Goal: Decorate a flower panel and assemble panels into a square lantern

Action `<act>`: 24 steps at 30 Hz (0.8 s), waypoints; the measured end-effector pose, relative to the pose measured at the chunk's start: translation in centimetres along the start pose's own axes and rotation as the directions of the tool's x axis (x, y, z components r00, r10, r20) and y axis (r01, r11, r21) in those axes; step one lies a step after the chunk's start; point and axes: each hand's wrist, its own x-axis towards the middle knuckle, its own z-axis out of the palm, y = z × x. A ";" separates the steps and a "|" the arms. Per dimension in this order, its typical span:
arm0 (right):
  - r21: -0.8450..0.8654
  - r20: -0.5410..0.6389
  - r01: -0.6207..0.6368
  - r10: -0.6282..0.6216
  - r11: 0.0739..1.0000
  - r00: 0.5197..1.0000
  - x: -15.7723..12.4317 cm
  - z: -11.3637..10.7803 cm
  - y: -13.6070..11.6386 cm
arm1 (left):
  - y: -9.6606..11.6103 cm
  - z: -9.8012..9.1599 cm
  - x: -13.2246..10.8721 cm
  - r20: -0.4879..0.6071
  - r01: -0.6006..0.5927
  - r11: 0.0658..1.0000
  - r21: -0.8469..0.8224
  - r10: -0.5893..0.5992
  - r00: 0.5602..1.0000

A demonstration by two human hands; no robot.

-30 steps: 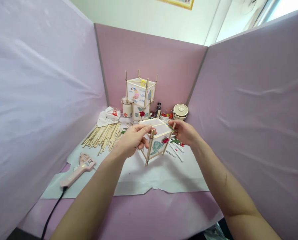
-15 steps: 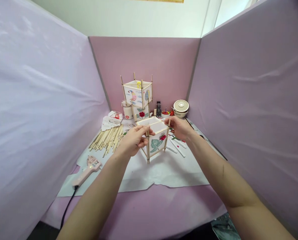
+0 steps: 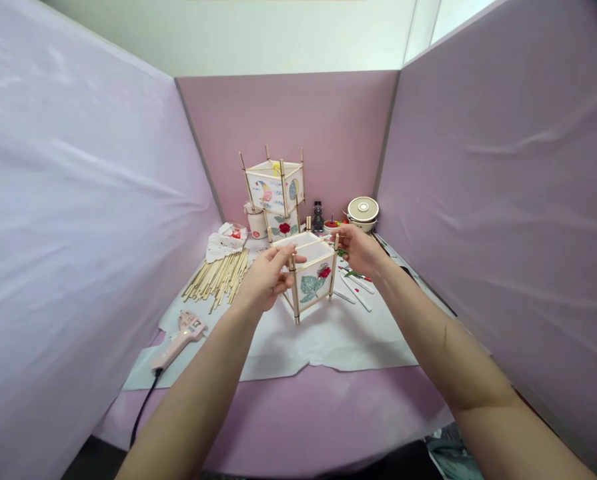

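Observation:
A square lantern (image 3: 312,287) with a wooden-stick frame and white panels stands upright before me; a red rose with green leaves decorates its front panel. Across its open top runs a thin wooden stick (image 3: 314,245). At the near corner post, my left hand (image 3: 267,277) is closed, thumb and fingers pinching one end of this stick. My right hand (image 3: 359,248) pinches the other end by the right corner post. The exact fingertip contact is too small to make out.
Behind stands a taller lantern (image 3: 269,192). To the left lie a pile of wooden sticks (image 3: 217,277) and a pink glue gun (image 3: 181,341) with a black cord. White markers (image 3: 355,293) lie on the right. A lidded pot (image 3: 363,211) stands at the back right.
The view has shifted slightly. Both hands keep almost the same pose over the lantern, with the stick still between them.

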 end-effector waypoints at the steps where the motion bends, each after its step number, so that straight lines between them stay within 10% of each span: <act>1: 0.060 -0.022 -0.019 0.020 0.998 1.000 0.2 -0.3 0.4 | -0.2 -0.2 -0.2 -0.036 -0.044 0.998 0.033 0.045 0.998; 10: 0.060 -0.020 -0.022 0.023 0.998 1.000 2.1 -1.3 5.0 | -6.6 -2.0 -1.2 -0.301 -0.306 0.821 0.482 0.484 0.822; 24: 0.015 0.063 0.054 -0.055 0.998 0.996 -1.0 0.2 4.8 | -7.9 -2.9 0.0 -0.148 -0.415 0.721 0.556 0.577 0.803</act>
